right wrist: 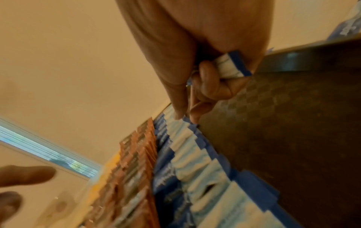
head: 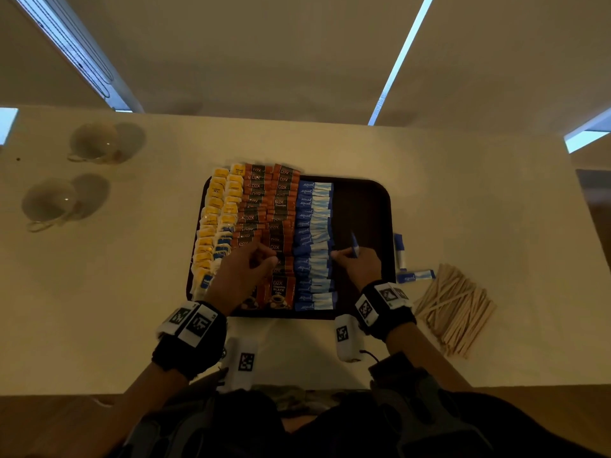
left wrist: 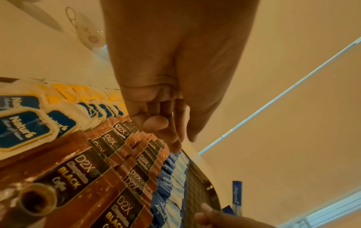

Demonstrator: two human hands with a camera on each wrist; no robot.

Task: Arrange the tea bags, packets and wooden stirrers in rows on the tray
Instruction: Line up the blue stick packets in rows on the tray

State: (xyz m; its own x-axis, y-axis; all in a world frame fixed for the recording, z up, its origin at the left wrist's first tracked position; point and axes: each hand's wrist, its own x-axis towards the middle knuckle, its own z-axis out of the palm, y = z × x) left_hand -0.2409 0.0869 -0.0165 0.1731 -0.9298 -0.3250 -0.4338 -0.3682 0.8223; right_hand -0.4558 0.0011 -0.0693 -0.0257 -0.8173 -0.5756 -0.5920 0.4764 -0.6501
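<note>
Rows of yellow tea bags (head: 211, 223), brown coffee packets (head: 267, 213) and blue sweetener sachets (head: 314, 239) fill the dark rectangular tray (head: 363, 206) on the pale desk (head: 132, 292). Right hand (head: 360, 262) grips one blue sachet (right wrist: 232, 66), fingertips on the sachet row. Left hand (head: 244, 262), fingers curled, rests on the coffee packets. Loose wooden stirrers (head: 456, 309) lie beside the tray.

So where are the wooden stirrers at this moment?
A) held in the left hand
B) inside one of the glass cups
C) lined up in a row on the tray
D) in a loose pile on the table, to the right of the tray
D: the wooden stirrers lie heaped on the table beside the tray, whose right part is bare.
</note>
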